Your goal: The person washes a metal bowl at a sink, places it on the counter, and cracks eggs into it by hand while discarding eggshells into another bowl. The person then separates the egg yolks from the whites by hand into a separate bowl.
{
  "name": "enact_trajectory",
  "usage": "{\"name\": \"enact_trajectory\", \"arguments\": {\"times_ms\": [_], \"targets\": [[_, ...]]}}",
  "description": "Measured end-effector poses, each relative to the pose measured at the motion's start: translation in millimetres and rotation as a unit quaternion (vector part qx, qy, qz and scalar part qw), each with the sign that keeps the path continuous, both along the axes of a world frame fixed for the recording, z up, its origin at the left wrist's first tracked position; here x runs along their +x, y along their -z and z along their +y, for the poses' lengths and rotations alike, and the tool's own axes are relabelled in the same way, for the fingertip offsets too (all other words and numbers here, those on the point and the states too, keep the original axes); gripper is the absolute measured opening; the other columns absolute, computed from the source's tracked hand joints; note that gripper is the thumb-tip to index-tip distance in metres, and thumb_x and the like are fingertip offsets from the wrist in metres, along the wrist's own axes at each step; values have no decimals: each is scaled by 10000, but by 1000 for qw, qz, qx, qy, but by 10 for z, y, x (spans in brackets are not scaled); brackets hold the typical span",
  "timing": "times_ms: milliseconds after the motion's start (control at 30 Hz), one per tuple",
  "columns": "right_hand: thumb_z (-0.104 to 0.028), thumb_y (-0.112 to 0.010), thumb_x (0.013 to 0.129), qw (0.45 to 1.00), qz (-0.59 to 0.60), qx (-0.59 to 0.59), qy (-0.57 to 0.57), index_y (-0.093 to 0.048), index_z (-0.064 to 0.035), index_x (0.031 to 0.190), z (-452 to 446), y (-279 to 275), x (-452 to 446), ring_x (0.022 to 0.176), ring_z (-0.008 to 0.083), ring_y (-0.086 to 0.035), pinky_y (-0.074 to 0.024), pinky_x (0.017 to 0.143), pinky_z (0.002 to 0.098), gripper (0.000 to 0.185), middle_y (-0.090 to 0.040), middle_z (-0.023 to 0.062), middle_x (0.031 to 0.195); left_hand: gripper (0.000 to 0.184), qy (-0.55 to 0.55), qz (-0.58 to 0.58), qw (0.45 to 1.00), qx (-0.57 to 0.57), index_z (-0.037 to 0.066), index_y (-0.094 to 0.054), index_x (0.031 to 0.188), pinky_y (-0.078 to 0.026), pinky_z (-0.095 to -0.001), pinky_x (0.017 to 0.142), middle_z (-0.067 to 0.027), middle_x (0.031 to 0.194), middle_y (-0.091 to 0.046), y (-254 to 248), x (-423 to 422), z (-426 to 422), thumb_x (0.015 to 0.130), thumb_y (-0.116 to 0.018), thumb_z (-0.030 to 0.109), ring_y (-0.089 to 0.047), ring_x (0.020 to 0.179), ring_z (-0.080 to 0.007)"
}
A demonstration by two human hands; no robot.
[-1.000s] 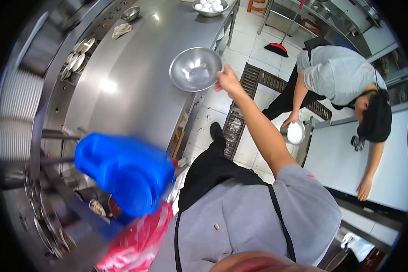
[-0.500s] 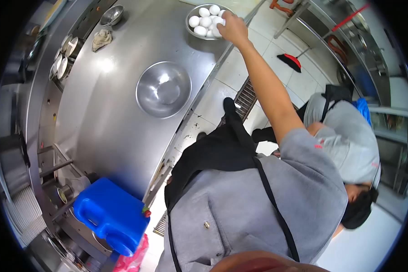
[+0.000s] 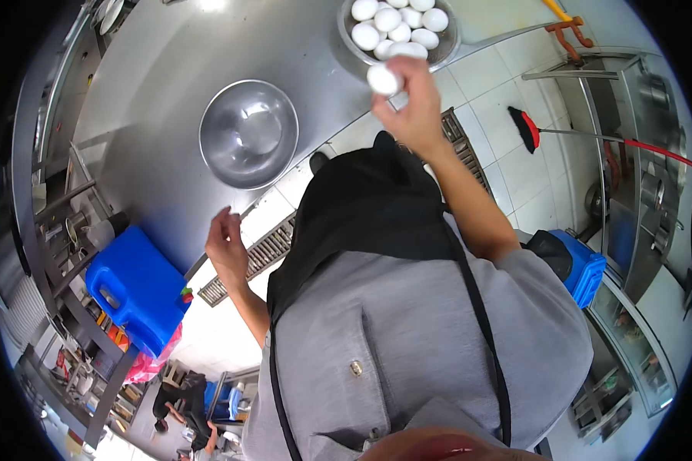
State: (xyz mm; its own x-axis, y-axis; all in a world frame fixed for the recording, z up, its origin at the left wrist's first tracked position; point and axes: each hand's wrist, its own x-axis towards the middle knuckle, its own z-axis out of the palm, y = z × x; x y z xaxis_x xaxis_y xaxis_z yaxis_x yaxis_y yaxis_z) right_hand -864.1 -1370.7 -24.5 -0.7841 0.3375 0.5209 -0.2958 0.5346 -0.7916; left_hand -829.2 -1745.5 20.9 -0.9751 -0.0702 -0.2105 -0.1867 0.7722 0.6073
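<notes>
My right hand (image 3: 417, 107) is closed on a white egg (image 3: 384, 79), held between thumb and fingers just below the egg bowl's rim. That steel bowl (image 3: 346, 40) stands at the top of the head view and holds several white eggs (image 3: 399, 31). A wider, shiny steel mixing bowl (image 3: 248, 134) sits near the counter's edge, its bare inside showing. My left hand (image 3: 227, 244) hangs in the air below this mixing bowl, off the counter edge. Its fingers are loosely bent, with nothing seen in them.
A blue jerrycan (image 3: 142, 288) stands at the lower end of the steel counter (image 3: 150, 154). A floor drain grate (image 3: 265, 250) runs beside the counter. A broom (image 3: 527, 129) and metal shelving (image 3: 646, 177) are at right. People (image 3: 188, 403) are at lower left.
My right hand has come back from the egg bowl with an egg in it. My left hand has come into view. The co-worker at right is out of view; the camera has turned.
</notes>
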Motion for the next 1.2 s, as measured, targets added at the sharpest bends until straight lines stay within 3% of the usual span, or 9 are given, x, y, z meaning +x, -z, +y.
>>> {"name": "enact_trajectory", "arguments": {"times_ms": [333, 533, 567, 633, 733, 800, 900, 1033, 1200], "targets": [[15, -636, 837, 976, -25, 148, 156, -483, 35, 1317, -583, 670, 354, 1145, 417, -508, -457, 961, 450, 504, -476, 258, 1278, 252, 71, 122, 989, 49, 1, -668, 1161, -524, -307, 745, -133, 956, -716, -35, -697, -273, 948, -653, 135, -670, 816, -178], [28, -582, 884, 960, -97, 178, 194, -462, 34, 1362, -931, 805, 262, 1068, 355, -558, -485, 917, 433, 493, -511, 238, 1263, 281, 127, 91, 984, 83, -1, -642, 1213, -523, -314, 829, -122, 1022, -716, -54, -1017, -469, 957, -642, 116, -674, 926, -170], [12, -559, 904, 977, -113, -53, 170, -454, 35, 1371, -1030, 601, 262, 992, 307, -583, -504, 860, 403, 479, -544, 216, 1218, 281, 127, 91, 984, 84, -1, -642, 1213, -523, -314, 829, -122, 1022, -716, -44, -1035, -486, 957, -642, 116, -674, 926, -170], [-95, -482, 964, 887, -81, -452, 56, -431, 43, 1388, -1098, 329, 195, 778, 187, -603, -512, 677, 308, 448, -621, 159, 1066, 281, 175, 99, 966, 162, 4, -644, 1209, -528, -308, 818, -122, 1025, -713, -27, -1139, -385, 939, -654, 84, -675, 930, -171], [-283, -347, 1017, 815, -162, -545, -110, -500, 51, 1258, -1218, -153, -29, 594, 150, -520, -412, 523, 268, 439, -623, 124, 866, 295, 263, 104, 934, 219, 4, -642, 1207, -532, -304, 806, -113, 1053, -698, -136, -1216, -49, 917, -665, 50, -669, 902, -165], [-361, -336, 1041, 835, -251, -474, -121, -579, -19, 1133, -1396, -303, -200, 530, 120, -473, -368, 486, 255, 430, -600, 103, 785, 336, 291, 79, 920, 251, 11, -631, 1220, -534, -308, 786, -112, 1057, -684, -270, -1222, 229, 894, -695, 66, -663, 866, -166], [-386, -415, 1043, 931, -234, -255, -121, -582, 5, 1077, -1656, -259, -437, 888, 226, -621, -496, 778, 347, 426, -658, 107, 943, 488, 386, 176, 876, 227, 22, -598, 1280, -521, -345, 791, -143, 1134, -609, -281, -1343, 445, 826, -762, 92, -638, 915, -249], [-311, -414, 1040, 965, -201, -104, -130, -480, -57, 1036, -1786, -399, -710, 788, 455, -637, -468, 659, 507, 263, -640, 229, 808, 407, 318, 139, 904, 248, -15, -643, 1205, -555, -340, 770, -144, 1073, -619, -334, -1399, 373, 819, -745, 64, -644, 920, -260], [-352, -403, 1038, 951, -243, -37, -186, -485, -68, 1030, -1777, -284, -815, 803, 479, -630, -459, 692, 563, 296, -657, 231, 795, 373, 289, 113, 926, 216, -30, -652, 1172, -589, -333, 767, -136, 1042, -625, -243, -1352, 334, 812, -719, 37, -664, 903, -250]]}}
